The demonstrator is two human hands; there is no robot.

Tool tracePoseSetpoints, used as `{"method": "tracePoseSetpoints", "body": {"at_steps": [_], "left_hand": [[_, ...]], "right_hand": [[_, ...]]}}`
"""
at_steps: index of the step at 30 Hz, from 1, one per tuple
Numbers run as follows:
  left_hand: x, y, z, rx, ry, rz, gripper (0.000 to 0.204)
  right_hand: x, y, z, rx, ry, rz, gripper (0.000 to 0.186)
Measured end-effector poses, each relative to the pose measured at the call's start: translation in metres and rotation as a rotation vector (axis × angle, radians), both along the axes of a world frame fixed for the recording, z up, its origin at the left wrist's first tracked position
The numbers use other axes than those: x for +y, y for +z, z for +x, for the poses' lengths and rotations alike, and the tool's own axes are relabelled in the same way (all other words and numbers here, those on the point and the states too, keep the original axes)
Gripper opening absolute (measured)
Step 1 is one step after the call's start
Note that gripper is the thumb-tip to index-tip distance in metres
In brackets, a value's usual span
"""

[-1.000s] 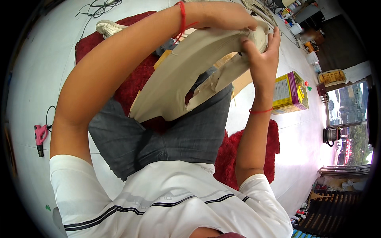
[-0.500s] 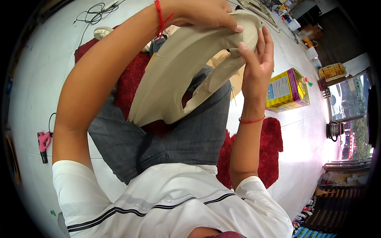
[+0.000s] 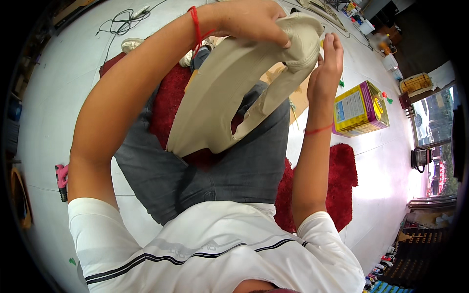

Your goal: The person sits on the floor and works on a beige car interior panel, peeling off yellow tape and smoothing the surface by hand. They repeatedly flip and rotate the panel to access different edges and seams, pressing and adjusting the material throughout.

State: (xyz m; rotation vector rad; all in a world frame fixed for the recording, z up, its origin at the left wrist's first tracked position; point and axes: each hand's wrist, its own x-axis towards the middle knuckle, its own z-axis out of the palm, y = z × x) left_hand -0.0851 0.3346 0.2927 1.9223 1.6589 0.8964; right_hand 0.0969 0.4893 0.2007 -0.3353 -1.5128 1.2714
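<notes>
The left hand point(image 3: 256, 22) is clasping one beige panel point(image 3: 215, 88) at its far edge, thumb pressing, other fingers mostly hidden; the right hand point(image 3: 328, 73) is keeping its fingers close together beside it. The panel's near end is lying between two grey trouser legs point(image 3: 156, 166).

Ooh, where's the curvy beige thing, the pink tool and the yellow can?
Curvy beige thing point(image 3: 215, 88), head view: its broad face.
Pink tool point(image 3: 61, 175), head view: its pink body.
Yellow can point(image 3: 359, 111), head view: its side.
</notes>
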Motion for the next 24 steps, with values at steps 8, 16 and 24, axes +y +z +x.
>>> {"method": "tracePoseSetpoints", "body": {"at_steps": [8,16,24], "left_hand": [[-0.11,-0.087,0.023,-0.265,0.513,0.368,0.056],[-0.112,-0.139,0.051,-0.07,0.784,0.636,0.033],[-0.061,0.0,0.031,0.698,0.598,0.338,0.032]], "right_hand": [[-0.052,0.005,0.0,0.002,0.06,0.371,0.1],[-0.042,-0.037,-0.022,-0.078,-0.205,0.636,0.074],[0.018,0.057,0.0,-0.054,-0.405,0.687,0.047]]}}
